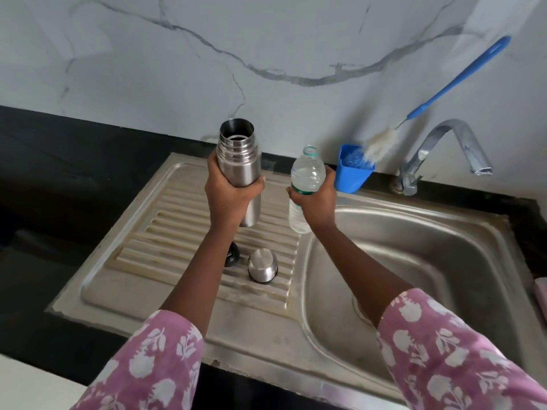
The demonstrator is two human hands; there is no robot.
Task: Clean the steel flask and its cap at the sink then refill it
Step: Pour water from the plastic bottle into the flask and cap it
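Flask [238, 161] upright in left hand [229, 196], bottle [305, 184] in right hand [316, 199].

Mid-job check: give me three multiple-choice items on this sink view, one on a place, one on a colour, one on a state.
1. Where is the cap?
A. in the basin
B. on the drainboard
C. on the black counter

2. What colour is the brush holder?
A. red
B. blue
C. green

3. The flask in the left hand is:
A. open
B. capped
C. lying flat

Answers:
1. B, the cap stands on the ribbed drainboard.
2. B, the brush holder is plainly blue.
3. A, the flask's mouth is bare, next to the bottle that the right hand holds.
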